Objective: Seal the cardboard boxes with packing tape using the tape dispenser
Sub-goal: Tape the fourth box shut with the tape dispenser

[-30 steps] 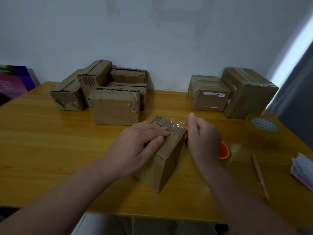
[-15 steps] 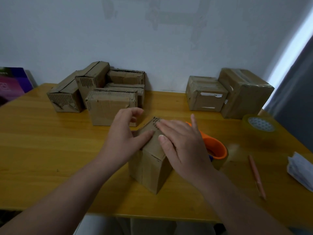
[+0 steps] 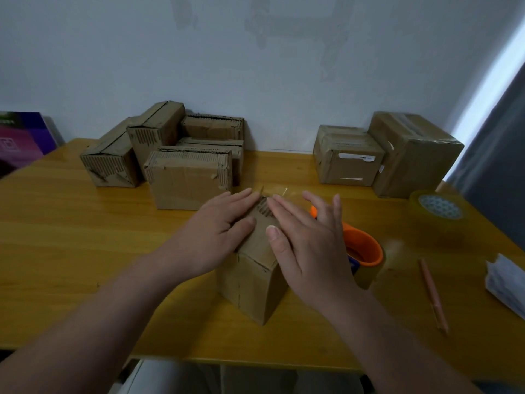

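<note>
**Q:** Where does the cardboard box (image 3: pixel 252 282) being worked on lie, and how do the hands meet it?

**A:** It stands near the front middle of the wooden table (image 3: pixel 71 251), one corner turned toward the viewer. The left hand (image 3: pixel 210 237) lies flat on the left half of its top, fingers stretched forward, thumb along the seam. The right hand (image 3: pixel 306 245) lies flat on the right half, fingers spread, palm down. Neither hand is curled around anything; both press open-palmed on the box top.

**Q:** Is tape visible on the box?

**A:** A thin clear strip of packing tape (image 3: pixel 279 191) glints just past the fingertips at the far edge of the box; whether it is fully stuck down cannot be told.

**Q:** Where is the dispenser?

**A:** The orange tape dispenser (image 3: pixel 362 247) rests on the table just beside the box on its right, partly hidden behind the right hand and untouched.

**Q:** What else is on the table?

**A:** A cluster of worn boxes (image 3: pixel 187 177) at back left, two taped boxes (image 3: pixel 348 156) at back right, a spare tape roll (image 3: pixel 437 213) at far right, and a pink pencil (image 3: pixel 433 294) near it.
</note>
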